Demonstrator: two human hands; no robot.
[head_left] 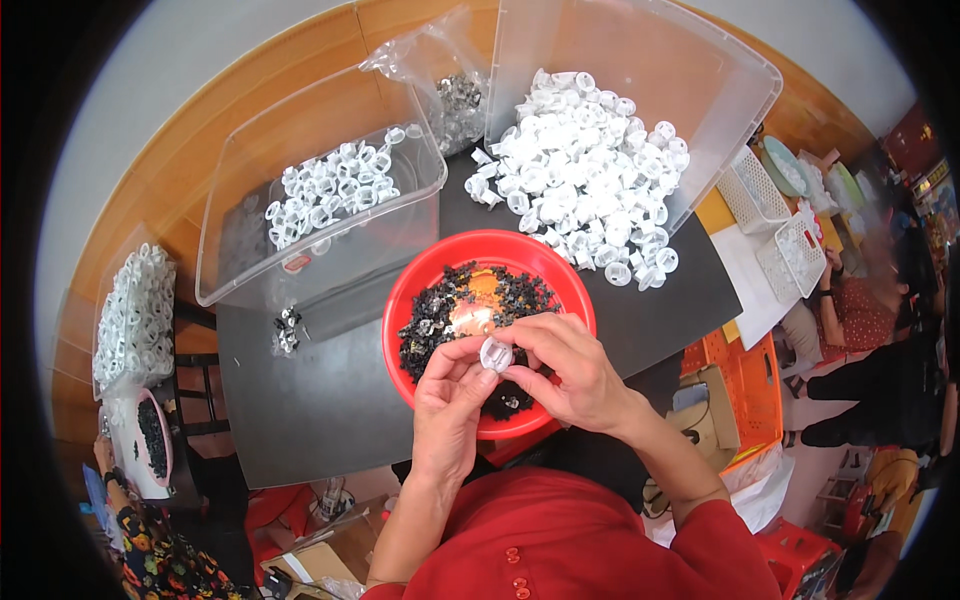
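Observation:
Over a red basin (pixel 392 318), a small round white plastic part (pixel 496 354) is pinched between both my hands. My left hand (pixel 450 390) grips its left side with thumb and forefinger. Fingers of my right hand (pixel 570 372) close on its right edge. Beneath them the basin holds many small black pieces (pixel 430 318), some shiny bits, and a bare orange patch near the middle. Part of the basin's contents is hidden by my hands.
White parts (pixel 590 180) spill from a large tipped clear bin (pixel 700 90) onto the dark table (pixel 330 400). Another clear bin (pixel 320 250) with white parts stands left, beside a plastic bag (pixel 460 100) of metal pieces. An orange crate (pixel 750 390) sits right; people are at both sides.

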